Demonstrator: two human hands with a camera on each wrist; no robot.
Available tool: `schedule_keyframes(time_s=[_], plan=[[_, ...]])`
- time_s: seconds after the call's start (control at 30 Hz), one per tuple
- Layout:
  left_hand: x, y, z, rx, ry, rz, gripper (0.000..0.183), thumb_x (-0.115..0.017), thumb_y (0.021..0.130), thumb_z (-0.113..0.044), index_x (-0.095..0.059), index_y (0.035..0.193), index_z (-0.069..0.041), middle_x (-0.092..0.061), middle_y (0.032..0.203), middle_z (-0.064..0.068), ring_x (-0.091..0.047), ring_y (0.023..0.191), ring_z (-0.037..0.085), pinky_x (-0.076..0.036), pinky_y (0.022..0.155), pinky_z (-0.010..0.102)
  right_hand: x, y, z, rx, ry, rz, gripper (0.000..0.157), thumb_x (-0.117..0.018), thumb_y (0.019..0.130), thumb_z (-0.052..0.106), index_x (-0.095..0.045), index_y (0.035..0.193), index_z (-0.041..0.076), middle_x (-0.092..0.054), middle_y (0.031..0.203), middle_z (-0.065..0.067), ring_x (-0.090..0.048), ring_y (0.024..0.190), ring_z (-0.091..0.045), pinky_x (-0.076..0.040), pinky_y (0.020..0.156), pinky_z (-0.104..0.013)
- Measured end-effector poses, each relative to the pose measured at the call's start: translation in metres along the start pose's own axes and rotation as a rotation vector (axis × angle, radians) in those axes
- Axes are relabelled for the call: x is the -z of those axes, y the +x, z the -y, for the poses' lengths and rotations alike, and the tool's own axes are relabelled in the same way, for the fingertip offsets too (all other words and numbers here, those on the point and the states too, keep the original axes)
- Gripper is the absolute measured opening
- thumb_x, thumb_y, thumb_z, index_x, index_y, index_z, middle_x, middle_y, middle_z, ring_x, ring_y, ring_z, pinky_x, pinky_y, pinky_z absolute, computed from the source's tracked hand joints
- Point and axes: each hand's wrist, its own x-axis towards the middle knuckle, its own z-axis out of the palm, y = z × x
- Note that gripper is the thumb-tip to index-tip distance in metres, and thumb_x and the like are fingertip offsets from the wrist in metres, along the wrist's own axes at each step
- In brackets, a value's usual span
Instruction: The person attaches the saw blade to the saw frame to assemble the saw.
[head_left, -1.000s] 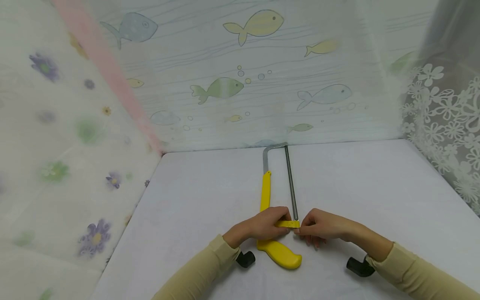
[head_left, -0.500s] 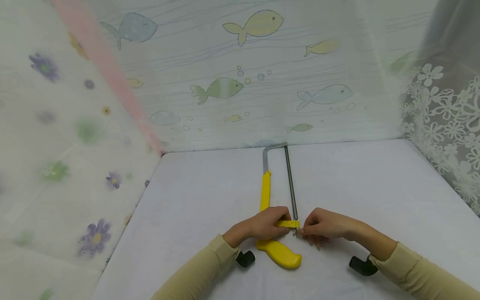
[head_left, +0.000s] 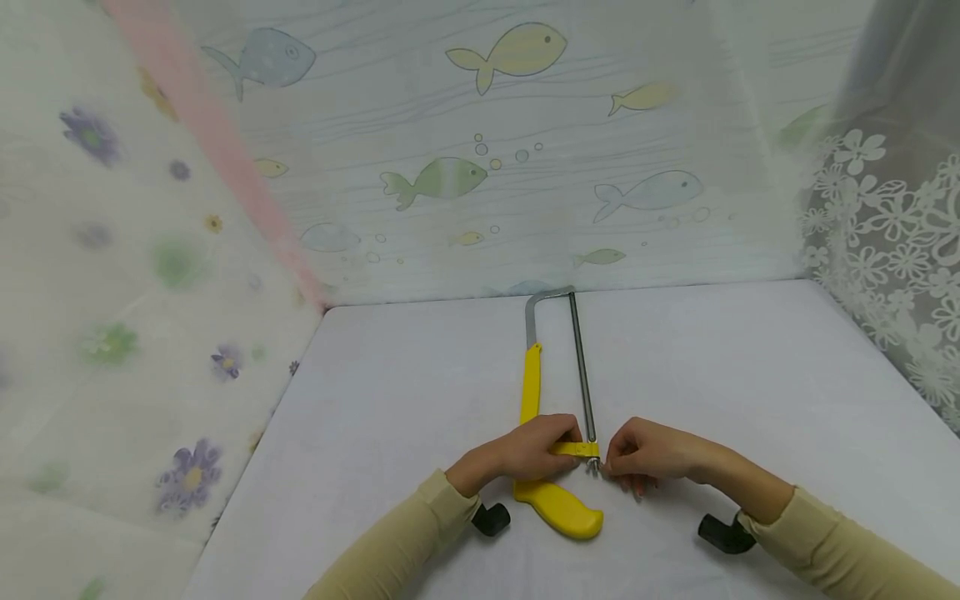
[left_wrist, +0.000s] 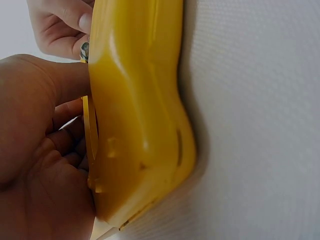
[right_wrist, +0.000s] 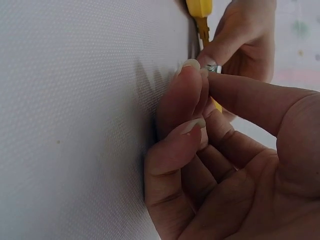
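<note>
A hacksaw with a yellow handle (head_left: 558, 508) lies on the white tabletop, its grey bow pointing away. Along its right side runs the dark blade (head_left: 581, 367), ending at a yellow arm of the frame (head_left: 576, 448). My left hand (head_left: 536, 446) grips this arm; the left wrist view shows its thumb close beside the yellow frame (left_wrist: 140, 100). A metal wing nut (head_left: 592, 465) sticks out at the arm's near end. My right hand (head_left: 660, 450) is just right of it, fingers curled, thumb and forefinger tips close to the nut (right_wrist: 214, 68); I cannot tell whether they pinch it.
White cloth covers the table (head_left: 412, 375). Behind it hangs a curtain with printed fish (head_left: 450, 177); a flowered curtain (head_left: 112, 342) is at the left and white lace (head_left: 900, 217) at the right. Black wrist mounts (head_left: 491, 519) show under both sleeves.
My right hand has drawn slightly right and away from the arm's end, uncovering the wing nut. My left hand and the hacksaw keep their place.
</note>
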Motion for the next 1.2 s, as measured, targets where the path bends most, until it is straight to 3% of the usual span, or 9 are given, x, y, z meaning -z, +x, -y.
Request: schedule_keyframes(time_s=[0.23,0.77,0.97,1.2], plan=[[-0.001,0.000,0.000,-0.005,0.010,-0.002,0.013,-0.067,0.100,-0.017,-0.059,0.110,-0.015,-0.059,0.100,-0.010,-0.051,0.087,0.004,-0.045,0.082,0.016,-0.001,0.000,0.000,0.014,0.016,0.018,0.017,-0.068,0.097,0.014,-0.073,0.087,0.000,-0.063,0.069,-0.006,-0.052,0.057,-0.014,-0.037,0.050,-0.022],[-0.002,0.000,0.002,-0.007,0.019,0.001,0.013,-0.068,0.100,-0.016,-0.059,0.110,-0.015,-0.060,0.100,-0.010,-0.051,0.088,0.004,-0.045,0.083,0.016,-0.007,0.005,0.007,-0.026,-0.017,-0.030,0.040,-0.070,0.097,0.028,-0.070,0.073,-0.004,-0.059,0.059,-0.003,-0.049,0.050,-0.012,-0.035,0.047,-0.022],[0.001,-0.001,0.003,-0.003,0.012,0.007,0.013,-0.068,0.100,-0.016,-0.060,0.110,-0.015,-0.060,0.100,-0.010,-0.052,0.088,0.004,-0.045,0.084,0.016,-0.006,0.006,0.006,-0.034,-0.023,-0.028,0.036,-0.070,0.097,0.029,-0.072,0.076,-0.001,-0.060,0.061,-0.002,-0.050,0.052,-0.013,-0.036,0.048,-0.023],[0.004,0.001,0.005,-0.043,0.024,-0.025,0.014,-0.071,0.097,-0.014,-0.065,0.109,-0.013,-0.063,0.102,-0.008,-0.053,0.090,0.004,-0.046,0.087,0.015,0.009,-0.001,0.004,-0.028,-0.087,-0.057,0.025,-0.068,0.098,0.028,-0.074,0.085,0.006,-0.063,0.070,-0.004,-0.054,0.060,-0.016,-0.041,0.052,-0.026]])
